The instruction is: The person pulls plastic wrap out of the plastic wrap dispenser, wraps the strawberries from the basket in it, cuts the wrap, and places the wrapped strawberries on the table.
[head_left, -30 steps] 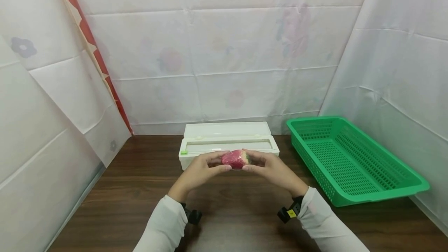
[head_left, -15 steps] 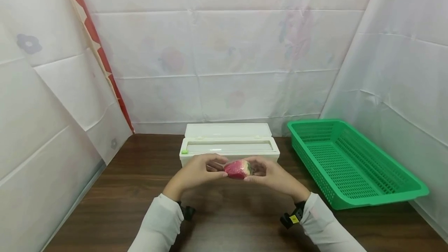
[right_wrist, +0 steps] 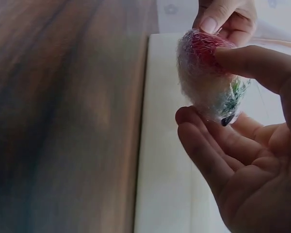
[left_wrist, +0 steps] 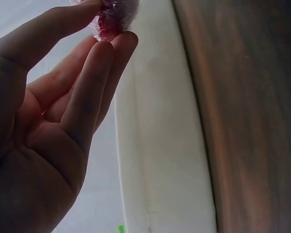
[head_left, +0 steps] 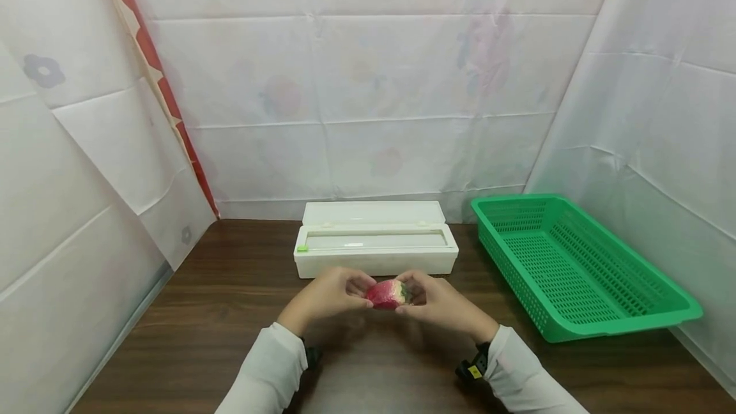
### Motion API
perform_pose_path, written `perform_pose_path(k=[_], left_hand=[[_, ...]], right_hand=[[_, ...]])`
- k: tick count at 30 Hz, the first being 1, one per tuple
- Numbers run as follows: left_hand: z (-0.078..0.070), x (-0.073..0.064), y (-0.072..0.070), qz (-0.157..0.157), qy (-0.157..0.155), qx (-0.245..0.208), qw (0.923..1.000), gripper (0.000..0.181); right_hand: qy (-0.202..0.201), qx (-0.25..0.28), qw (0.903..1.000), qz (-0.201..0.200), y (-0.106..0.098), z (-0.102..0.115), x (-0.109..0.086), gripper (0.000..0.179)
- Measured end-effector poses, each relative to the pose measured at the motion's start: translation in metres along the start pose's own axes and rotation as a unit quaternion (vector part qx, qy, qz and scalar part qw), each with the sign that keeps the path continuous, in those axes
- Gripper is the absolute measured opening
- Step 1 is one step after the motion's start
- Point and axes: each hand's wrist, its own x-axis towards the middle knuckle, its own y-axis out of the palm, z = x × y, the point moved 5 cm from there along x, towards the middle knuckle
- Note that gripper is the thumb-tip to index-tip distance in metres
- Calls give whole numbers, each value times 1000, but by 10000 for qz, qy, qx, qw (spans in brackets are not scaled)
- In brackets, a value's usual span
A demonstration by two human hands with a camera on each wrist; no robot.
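A red strawberry [head_left: 385, 294], pale toward its green leafy end, is held up in front of the person between both hands. Shiny, crinkled clear film wraps it, plainest in the right wrist view on the strawberry [right_wrist: 203, 73]. At its red tip, the left hand [head_left: 328, 299] pinches it between thumb and fingers. The right hand [head_left: 445, 305] grips the leafy end, thumb on the near side and fingers behind. Just beyond the hands stands a long white cling film dispenser [head_left: 374, 265], its lid [head_left: 374, 212] raised and a small green slider [head_left: 302, 249] at its left.
A green slotted plastic basket [head_left: 627, 326] stands on the right of the dark wooden table [head_left: 230, 337]. White patterned sheeting [head_left: 368, 114] hangs behind and on both sides. The person wears long white sleeves and a black wrist camera on each wrist.
Both hands have drawn the strawberry back toward the person and away from the dispenser, whose front face now shows. The grip on both ends stays much the same.
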Motion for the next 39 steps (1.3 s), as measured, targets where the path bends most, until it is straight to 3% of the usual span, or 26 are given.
perform_pose_path(k=[11,20,30,39], left_hand=[[13,-3,16,391,-299,651,9967,26],[14,-4,19,419,-353,836,9950,27],[15,-6,16,528,-396,576,9962,30],[15,-7,13,624,-332,570,9959,31]], right_hand=[[296,-770,9958,404,17,-13,-2,42],[503,-675,9953,487,23,-17,0,44],[658,-371,9952,628,21,-21,-4,58],[454,-307,9966,620,20,-20,-1,54]])
